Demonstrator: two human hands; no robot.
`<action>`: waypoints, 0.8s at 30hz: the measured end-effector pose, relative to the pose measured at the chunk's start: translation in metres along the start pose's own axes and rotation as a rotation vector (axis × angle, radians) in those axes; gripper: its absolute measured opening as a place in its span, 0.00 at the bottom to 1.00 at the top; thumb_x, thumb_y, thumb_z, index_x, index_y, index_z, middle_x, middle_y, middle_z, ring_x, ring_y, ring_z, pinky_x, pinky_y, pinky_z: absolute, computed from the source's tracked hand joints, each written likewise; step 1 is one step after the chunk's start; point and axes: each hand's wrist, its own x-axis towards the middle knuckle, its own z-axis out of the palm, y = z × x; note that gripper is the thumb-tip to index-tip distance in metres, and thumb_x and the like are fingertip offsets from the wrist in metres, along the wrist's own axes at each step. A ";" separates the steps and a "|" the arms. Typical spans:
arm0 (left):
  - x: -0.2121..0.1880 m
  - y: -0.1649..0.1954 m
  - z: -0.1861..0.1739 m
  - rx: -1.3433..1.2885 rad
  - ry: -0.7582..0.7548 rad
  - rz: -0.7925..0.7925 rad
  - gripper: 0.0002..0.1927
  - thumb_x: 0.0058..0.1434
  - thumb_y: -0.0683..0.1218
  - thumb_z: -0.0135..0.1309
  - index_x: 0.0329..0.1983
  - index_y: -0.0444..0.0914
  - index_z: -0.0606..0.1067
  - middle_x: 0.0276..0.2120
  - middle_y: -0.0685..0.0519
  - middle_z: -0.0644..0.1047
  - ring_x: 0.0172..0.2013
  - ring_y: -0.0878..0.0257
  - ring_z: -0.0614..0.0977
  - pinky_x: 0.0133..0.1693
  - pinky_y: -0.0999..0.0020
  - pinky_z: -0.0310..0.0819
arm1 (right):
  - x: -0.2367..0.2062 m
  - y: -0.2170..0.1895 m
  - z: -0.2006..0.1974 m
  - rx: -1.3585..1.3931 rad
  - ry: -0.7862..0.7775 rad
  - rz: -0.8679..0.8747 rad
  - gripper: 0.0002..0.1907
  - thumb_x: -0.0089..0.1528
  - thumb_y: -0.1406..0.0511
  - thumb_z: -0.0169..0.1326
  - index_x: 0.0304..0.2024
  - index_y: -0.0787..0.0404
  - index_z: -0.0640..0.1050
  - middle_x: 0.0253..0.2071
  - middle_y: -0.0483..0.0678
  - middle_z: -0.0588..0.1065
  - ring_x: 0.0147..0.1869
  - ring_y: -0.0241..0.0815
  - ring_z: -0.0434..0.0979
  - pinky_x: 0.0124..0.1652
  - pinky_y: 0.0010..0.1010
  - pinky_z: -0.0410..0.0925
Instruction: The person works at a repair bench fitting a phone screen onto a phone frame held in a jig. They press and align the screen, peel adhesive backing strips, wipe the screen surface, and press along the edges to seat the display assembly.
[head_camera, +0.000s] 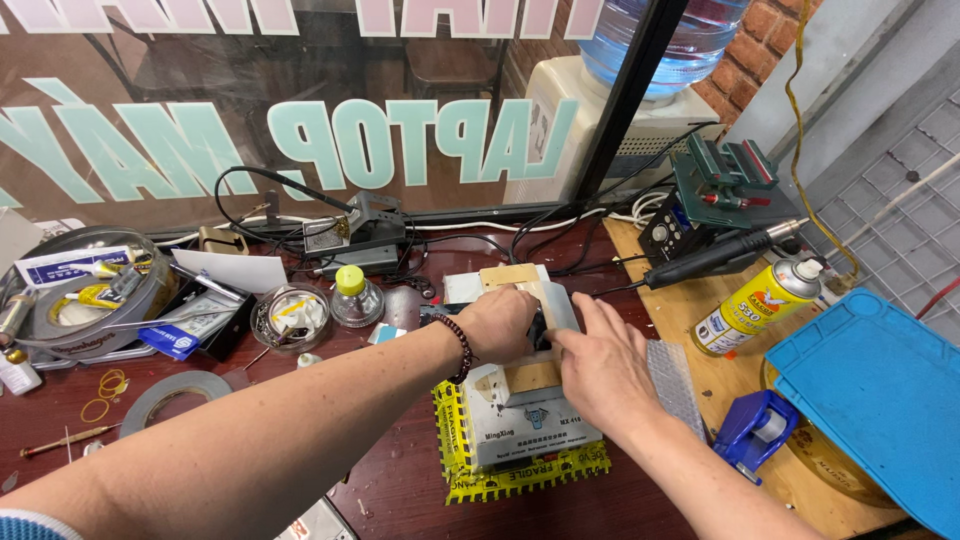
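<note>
A small grey metal machine (530, 425) with a flat top plate stands on a yellow sheet with black print (520, 482) at the middle of the dark red table. Tan wooden blocks (508, 276) lie on its plate. My left hand (497, 322), with a dark bead bracelet on the wrist, is closed over something dark on the plate. My right hand (600, 365) rests flat beside it, fingertips touching the same dark thing. What lies under the hands is mostly hidden.
A yellow spray can (755, 305) and a black hot-air handle (715, 258) lie on the wooden board at right, with a blue mat (880, 390) and a blue tape dispenser (755, 430). Left: tape rolls (170, 395), a small bottle with a yellow cap (355, 297), a round dish (290, 318), cables.
</note>
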 end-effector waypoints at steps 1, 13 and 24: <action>0.000 -0.001 0.001 0.009 0.008 0.013 0.19 0.49 0.49 0.66 0.40 0.32 0.79 0.40 0.38 0.81 0.47 0.45 0.82 0.50 0.56 0.77 | 0.003 -0.001 0.001 -0.011 0.000 -0.004 0.21 0.60 0.70 0.49 0.55 0.49 0.79 0.73 0.53 0.57 0.78 0.50 0.52 0.70 0.51 0.50; 0.000 -0.001 0.001 0.012 -0.023 -0.011 0.20 0.52 0.49 0.65 0.43 0.32 0.78 0.44 0.37 0.80 0.51 0.44 0.80 0.53 0.55 0.75 | -0.016 0.004 0.010 -0.140 0.019 -0.057 0.29 0.55 0.73 0.50 0.58 0.47 0.78 0.73 0.55 0.59 0.76 0.56 0.51 0.67 0.57 0.47; -0.006 0.006 -0.010 -0.014 -0.023 -0.049 0.23 0.51 0.49 0.67 0.47 0.33 0.78 0.47 0.36 0.76 0.51 0.44 0.79 0.54 0.55 0.74 | 0.008 0.022 0.019 0.112 0.071 0.143 0.29 0.57 0.66 0.58 0.62 0.51 0.75 0.71 0.56 0.62 0.72 0.56 0.59 0.63 0.52 0.54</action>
